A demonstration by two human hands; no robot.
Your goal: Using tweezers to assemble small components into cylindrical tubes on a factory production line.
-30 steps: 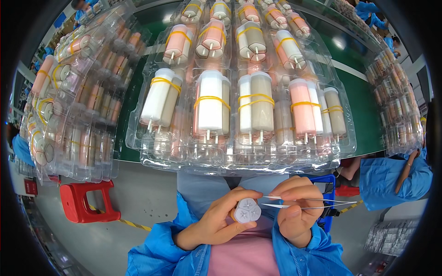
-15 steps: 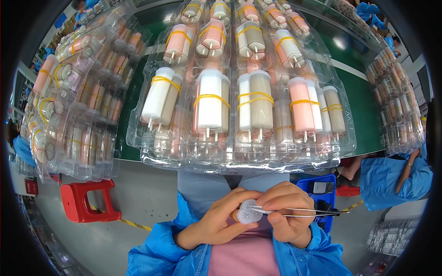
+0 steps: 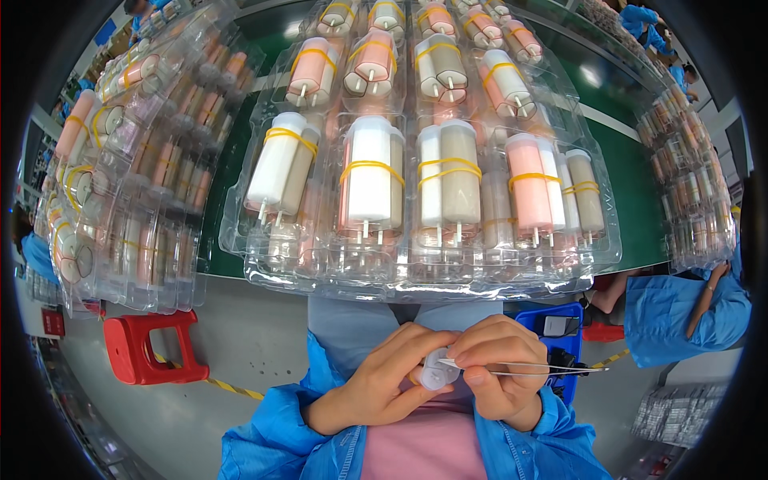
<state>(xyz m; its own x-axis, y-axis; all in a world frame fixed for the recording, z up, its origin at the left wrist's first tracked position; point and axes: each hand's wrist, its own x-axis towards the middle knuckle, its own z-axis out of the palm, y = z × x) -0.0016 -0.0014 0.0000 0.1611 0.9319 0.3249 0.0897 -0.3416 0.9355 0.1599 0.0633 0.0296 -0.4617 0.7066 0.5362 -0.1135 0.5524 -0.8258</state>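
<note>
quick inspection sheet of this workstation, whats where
surface: green bench behind stacked clear trays
job's things: small white round part in left hand; metal tweezers in right hand, tips at the part
clutter: banded pink, white and beige cylinders in the trays; more tray stacks at left
grippers: both hands closed on their items, above the lap
cables: nothing seen
surroundings: red stool, blue bin, another person's blue sleeve at right
</note>
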